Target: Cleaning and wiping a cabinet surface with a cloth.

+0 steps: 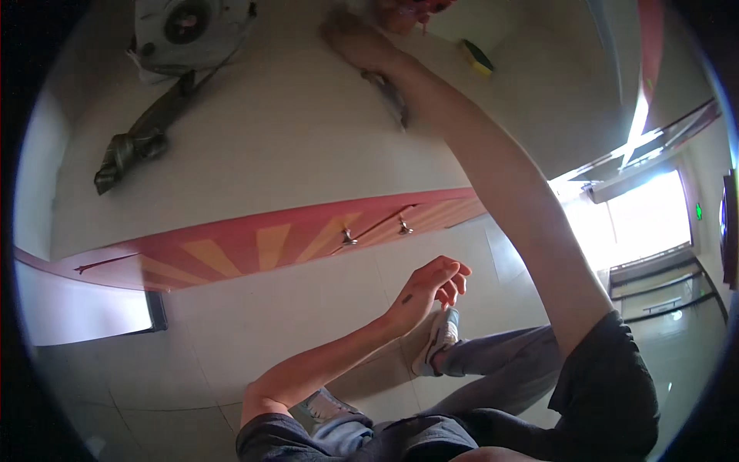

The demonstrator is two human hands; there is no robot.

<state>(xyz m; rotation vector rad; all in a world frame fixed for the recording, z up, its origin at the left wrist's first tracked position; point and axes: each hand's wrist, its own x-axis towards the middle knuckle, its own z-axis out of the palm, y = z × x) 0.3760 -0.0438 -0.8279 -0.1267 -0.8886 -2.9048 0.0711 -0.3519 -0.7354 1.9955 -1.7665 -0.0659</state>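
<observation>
My right arm reaches up over the pale countertop point(285, 146) to its far part. My right hand point(356, 42) is smeared by motion there, and its fingers cannot be made out. Just below the wrist is a slim thing with a dark end and a grey, blade-like part point(391, 100); whether the hand touches it I cannot tell. A shiny red item point(419, 9) is cut off at the top edge, close to that hand. My left hand point(433, 289) hangs in the air in front of the counter, its fingers loosely bent and apart, with nothing in them.
A yellow and dark green sponge point(477, 58) lies right of my right hand. At the far left stands a white appliance point(185, 27) with a dark round centre, next to a dark knotted strap or cloth point(135, 146). The counter's red-and-yellow front point(269, 242) has metal knobs point(349, 237).
</observation>
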